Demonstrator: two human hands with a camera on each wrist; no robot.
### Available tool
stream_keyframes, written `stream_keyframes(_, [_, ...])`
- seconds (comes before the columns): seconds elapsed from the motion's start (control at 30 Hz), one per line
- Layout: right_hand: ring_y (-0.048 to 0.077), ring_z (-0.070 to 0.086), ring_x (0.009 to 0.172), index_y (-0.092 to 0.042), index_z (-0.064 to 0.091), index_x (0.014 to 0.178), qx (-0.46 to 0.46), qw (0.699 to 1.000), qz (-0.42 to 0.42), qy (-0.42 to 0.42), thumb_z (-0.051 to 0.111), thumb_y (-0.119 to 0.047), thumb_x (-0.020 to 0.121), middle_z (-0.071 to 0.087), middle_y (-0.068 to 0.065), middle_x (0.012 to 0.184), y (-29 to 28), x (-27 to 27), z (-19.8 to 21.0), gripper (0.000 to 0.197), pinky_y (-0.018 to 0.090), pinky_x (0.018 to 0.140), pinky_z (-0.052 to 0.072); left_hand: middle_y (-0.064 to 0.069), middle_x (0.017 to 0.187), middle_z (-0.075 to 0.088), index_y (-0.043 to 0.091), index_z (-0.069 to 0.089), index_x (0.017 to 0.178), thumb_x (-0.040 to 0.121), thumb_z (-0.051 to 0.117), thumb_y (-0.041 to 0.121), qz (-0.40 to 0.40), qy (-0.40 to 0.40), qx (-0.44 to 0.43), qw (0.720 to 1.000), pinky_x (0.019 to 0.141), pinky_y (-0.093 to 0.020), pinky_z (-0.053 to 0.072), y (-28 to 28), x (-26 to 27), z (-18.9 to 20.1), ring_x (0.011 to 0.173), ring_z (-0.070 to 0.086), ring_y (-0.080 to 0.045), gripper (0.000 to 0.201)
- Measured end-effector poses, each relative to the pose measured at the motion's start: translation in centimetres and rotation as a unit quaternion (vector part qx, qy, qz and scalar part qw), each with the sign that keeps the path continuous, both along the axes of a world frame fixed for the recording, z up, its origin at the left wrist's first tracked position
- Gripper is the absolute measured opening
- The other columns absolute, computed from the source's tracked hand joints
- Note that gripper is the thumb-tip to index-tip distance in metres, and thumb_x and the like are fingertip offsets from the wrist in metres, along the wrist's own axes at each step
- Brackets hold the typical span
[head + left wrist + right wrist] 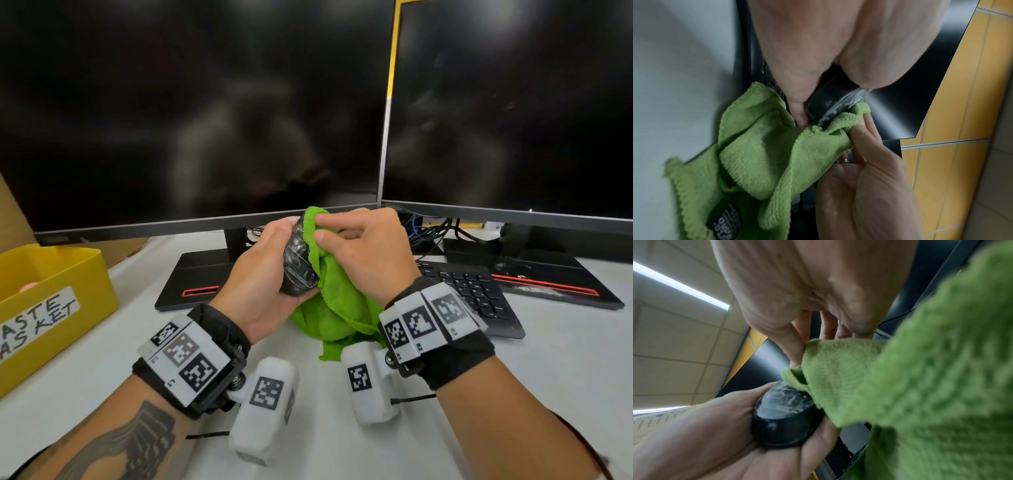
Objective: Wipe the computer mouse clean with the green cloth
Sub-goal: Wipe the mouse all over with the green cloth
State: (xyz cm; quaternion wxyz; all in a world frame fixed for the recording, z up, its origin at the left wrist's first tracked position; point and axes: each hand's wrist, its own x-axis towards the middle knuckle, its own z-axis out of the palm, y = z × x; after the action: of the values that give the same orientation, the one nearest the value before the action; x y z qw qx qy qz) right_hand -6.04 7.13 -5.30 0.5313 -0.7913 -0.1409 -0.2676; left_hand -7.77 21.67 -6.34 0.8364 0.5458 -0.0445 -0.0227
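Mouse sits lifted above the desk, clamped in my left hand, its long axis running near to far, smeared face turned right. My right hand pinches the green cloth against the far right edge, so I judge the next stroke runs nearward.

Bare desk near right, keyboard and monitor stands behind, yellow basket left.
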Motion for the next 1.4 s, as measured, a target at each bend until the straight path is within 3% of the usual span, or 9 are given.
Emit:
stream_keyframes(0.1, [0.003,0.06,0.069,-0.028,0.085,0.095,-0.052,0.998,0.036,0.0,0.084,-0.016,0.081,0.073,-0.012,0.085,0.4,-0.1,-0.2,0.018,0.028,0.079,0.054,-0.01,0.127,0.074,0.025,0.066,0.13,0.111,0.047,0.031,0.002,-0.014,0.017,1.0,0.091,-0.045,0.06,0.2,0.1,-0.2,0.112,0.072,-0.024,0.028])
stream_keyframes(0.2, [0.005,0.07,0.074,-0.029,0.085,0.084,-0.071,0.997,0.02,0.015,0.083,-0.014,0.079,0.077,-0.013,0.078,0.2,-0.2,-0.1,0.016,0.03,0.083,0.059,-0.006,0.116,0.077,0.028,0.067,0.126,0.112,0.046,0.032,0.012,-0.021,0.019,1.0,0.086,-0.042,0.061,0.2,0.2,-0.2,0.098,0.075,-0.018,0.026])
stream_keyframes(0.3, [0.008,0.071,0.075,-0.029,0.084,0.079,-0.056,0.998,-0.026,0.03,0.081,-0.015,0.078,0.075,-0.012,0.071,-0.3,0.0,0.1,0.014,0.029,0.086,0.058,-0.005,0.124,0.076,0.028,0.066,0.13,0.112,0.044,0.034,0.005,-0.029,0.027,0.999,0.089,-0.043,0.059,0.0,0.1,-0.2,0.104,0.072,-0.019,0.029])
stream_keyframes(0.57, [0.01,0.075,0.082,-0.03,0.084,0.091,-0.023,1.0,-0.012,-0.01,0.078,-0.019,0.081,0.08,-0.012,0.089,0.4,-0.4,0.3,0.017,0.039,0.09,0.062,-0.005,0.119,0.075,0.025,0.06,0.134,0.114,0.038,0.034,-0.033,-0.041,0.034,0.998,0.082,-0.042,0.062,0.0,0.0,-0.5,0.099,0.073,-0.018,0.031])
stream_keyframes(0.83, [0.014,0.073,0.082,-0.027,0.085,0.082,-0.051,0.996,-0.065,0.015,0.077,-0.013,0.081,0.07,-0.017,0.065,-0.6,-0.4,0.7,0.016,0.038,0.093,0.058,0.003,0.105,0.074,0.027,0.061,0.13,0.113,0.04,0.034,-0.028,-0.047,0.042,0.998,0.07,-0.035,0.061,0.1,0.0,-0.1,0.091,0.069,-0.016,0.028])
stream_keyframes(1.0, [0.013,0.073,0.085,-0.027,0.085,0.096,-0.018,0.999,-0.032,-0.039,0.077,-0.016,0.085,0.077,-0.009,0.093,-0.2,-0.5,0.7,0.018,0.039,0.088,0.06,-0.008,0.115,0.073,0.022,0.055,0.138,0.114,0.037,0.029,-0.056,-0.056,0.042,0.996,0.079,-0.039,0.061,-0.2,-0.3,-0.5,0.101,0.069,-0.022,0.032])
stream_keyframes(1.1, [0.008,0.067,0.075,-0.028,0.085,0.092,-0.045,0.998,-0.001,-0.042,0.079,-0.018,0.083,0.073,-0.013,0.086,0.1,-0.6,0.7,0.015,0.035,0.081,0.059,-0.009,0.113,0.075,0.021,0.059,0.136,0.114,0.039,0.026,-0.046,-0.07,0.037,0.996,0.083,-0.039,0.061,-0.1,-0.2,-0.6,0.1,0.071,-0.021,0.03])
stream_keyframes(1.27, [0.017,0.074,0.086,-0.03,0.084,0.08,-0.056,0.997,-0.057,0.005,0.078,-0.018,0.08,0.073,-0.017,0.07,-0.9,-0.3,0.8,0.014,0.041,0.093,0.059,-0.007,0.106,0.07,0.02,0.061,0.126,0.114,0.038,0.025,-0.043,-0.084,0.04,0.995,0.078,-0.038,0.056,0.0,0.1,-0.6,0.091,0.065,-0.019,0.027])
stream_keyframes(1.4, [0.017,0.073,0.082,-0.024,0.086,0.089,-0.036,0.997,-0.053,-0.049,0.079,-0.012,0.083,0.077,-0.007,0.089,-0.6,-0.5,0.8,0.015,0.042,0.086,0.059,-0.008,0.109,0.069,0.019,0.059,0.128,0.114,0.037,0.025,-0.05,-0.091,0.042,0.994,0.082,-0.039,0.056,0.1,0.0,-0.5,0.094,0.065,-0.02,0.027])
